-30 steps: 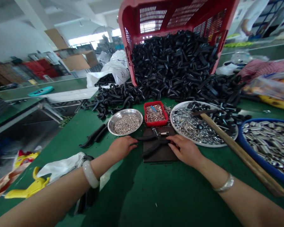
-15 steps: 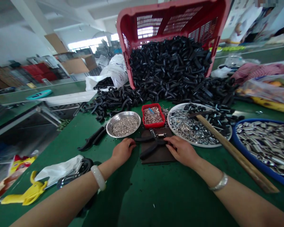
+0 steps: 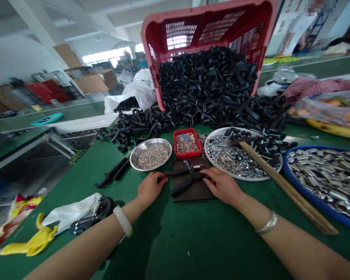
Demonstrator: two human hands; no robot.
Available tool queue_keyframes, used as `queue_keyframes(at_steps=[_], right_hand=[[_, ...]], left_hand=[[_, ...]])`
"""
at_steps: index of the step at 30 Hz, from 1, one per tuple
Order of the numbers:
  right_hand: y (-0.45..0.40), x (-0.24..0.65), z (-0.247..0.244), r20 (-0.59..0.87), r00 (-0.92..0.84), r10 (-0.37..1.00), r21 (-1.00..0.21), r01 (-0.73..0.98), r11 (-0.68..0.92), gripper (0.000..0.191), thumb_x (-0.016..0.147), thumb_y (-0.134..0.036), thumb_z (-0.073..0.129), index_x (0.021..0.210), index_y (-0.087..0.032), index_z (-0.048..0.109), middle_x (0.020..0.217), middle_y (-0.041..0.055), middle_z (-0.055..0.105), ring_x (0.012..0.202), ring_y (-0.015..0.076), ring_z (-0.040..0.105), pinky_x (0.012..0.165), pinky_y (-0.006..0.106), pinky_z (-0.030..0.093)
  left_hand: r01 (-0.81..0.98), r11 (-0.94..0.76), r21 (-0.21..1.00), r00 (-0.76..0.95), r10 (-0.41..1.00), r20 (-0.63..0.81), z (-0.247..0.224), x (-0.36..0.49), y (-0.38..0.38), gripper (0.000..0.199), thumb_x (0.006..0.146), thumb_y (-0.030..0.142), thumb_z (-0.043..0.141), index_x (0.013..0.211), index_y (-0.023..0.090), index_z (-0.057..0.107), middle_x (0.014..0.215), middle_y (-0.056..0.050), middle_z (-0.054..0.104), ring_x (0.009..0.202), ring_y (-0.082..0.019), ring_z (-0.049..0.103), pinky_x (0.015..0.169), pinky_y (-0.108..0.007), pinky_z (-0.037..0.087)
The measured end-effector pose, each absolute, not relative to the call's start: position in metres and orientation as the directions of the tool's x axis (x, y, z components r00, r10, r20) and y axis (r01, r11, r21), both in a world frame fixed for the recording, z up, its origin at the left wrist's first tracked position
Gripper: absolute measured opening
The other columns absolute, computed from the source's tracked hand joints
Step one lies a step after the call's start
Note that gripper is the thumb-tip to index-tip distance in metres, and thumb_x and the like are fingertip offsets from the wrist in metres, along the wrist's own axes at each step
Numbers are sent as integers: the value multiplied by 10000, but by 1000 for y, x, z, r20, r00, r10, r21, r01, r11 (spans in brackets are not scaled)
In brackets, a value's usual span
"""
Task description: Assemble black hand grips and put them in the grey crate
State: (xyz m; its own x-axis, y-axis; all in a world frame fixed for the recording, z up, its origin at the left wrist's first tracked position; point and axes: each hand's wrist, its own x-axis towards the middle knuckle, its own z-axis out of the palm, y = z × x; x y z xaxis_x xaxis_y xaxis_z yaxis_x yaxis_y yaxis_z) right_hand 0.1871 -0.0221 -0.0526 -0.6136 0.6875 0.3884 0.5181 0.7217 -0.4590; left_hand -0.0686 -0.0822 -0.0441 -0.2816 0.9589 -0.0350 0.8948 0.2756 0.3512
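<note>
We're at the black-handled pliers (image 3: 182,175), lying on a dark mat (image 3: 192,193) at 12 o'clock. Our right hand (image 3: 221,186) is curled against them, our left hand (image 3: 151,189) just beside; can't tell if either's actually gripping.

A factory workshop: long green-topped workbenches (image 3: 175,241) fill a large hall, holding a tipped red plastic crate (image 3: 207,23), heaped black plastic parts (image 3: 207,85), and steel dishes (image 3: 163,142) of small metal fittings (image 3: 151,157).

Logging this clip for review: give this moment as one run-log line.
Left hand: beside black-handled pliers | right hand: touching them | underneath: dark pad | nearby: red tray
</note>
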Motion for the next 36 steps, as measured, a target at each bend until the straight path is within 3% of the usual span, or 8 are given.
queue_keyframes(at_steps=[9,14,17,23,26,29,34,36], right_hand=[[-22,186,-53,396,-604,691,-459,522,719,284,795,-155,463,1065,-163,551,931,82,599,842,180,570,761,318,463],[-22,186,-53,388,-600,699,-473,521,710,286,799,-149,460,1071,-152,548,932,86,594,845,182,562,765,325,459],[-23,186,-52,389,-601,698,-482,512,711,286,795,-142,464,1069,-158,546,933,84,594,853,181,559,771,324,458],[-23,187,-51,388,-598,702,-498,504,705,278,785,-135,473,1050,-166,552,912,80,599,841,179,564,761,317,459],[-22,187,-51,391,-597,700,-502,499,706,277,783,-134,474,1047,-168,551,904,77,598,832,177,564,753,313,458],[-21,187,-51,383,-594,708,-505,507,698,267,783,-132,475,1035,-169,555,890,73,595,818,175,562,742,310,457],[-21,185,-51,384,-588,711,-510,507,695,280,785,-126,471,1051,-164,551,900,76,595,826,174,560,753,312,455],[-21,185,-52,386,-590,709,-512,503,697,280,785,-125,471,1051,-157,551,903,79,596,832,176,560,759,313,454]], left_hand=[[893,-26,450,-86,970,228,-33,-61,-89,150,794,318,514,800,197,604,749,9,627,622,-120,547,594,-235,421],[857,-256,448,100,934,342,-26,-31,-64,144,789,253,541,898,233,632,888,19,666,813,-124,599,722,-234,455],[885,-331,328,168,884,437,-29,-19,-50,240,805,286,527,1032,252,598,940,13,670,838,-124,605,730,-235,459],[878,-462,-127,456,726,514,-35,-22,-38,319,834,320,478,1146,282,535,694,11,656,597,-116,586,529,-211,412],[817,-538,-208,561,658,502,-38,-30,-37,383,845,297,466,1227,264,452,678,16,647,605,-112,583,554,-211,418],[805,-569,-166,560,639,527,-41,-34,-36,434,850,280,463,1272,217,386,721,4,664,630,-114,595,594,-223,446],[826,-561,61,410,671,618,-43,-29,-35,452,826,282,508,1259,224,389,772,22,687,700,-99,613,643,-202,468],[843,-536,45,399,678,617,-43,-26,-35,422,824,308,507,1233,243,428,755,27,684,673,-99,609,618,-197,463]])
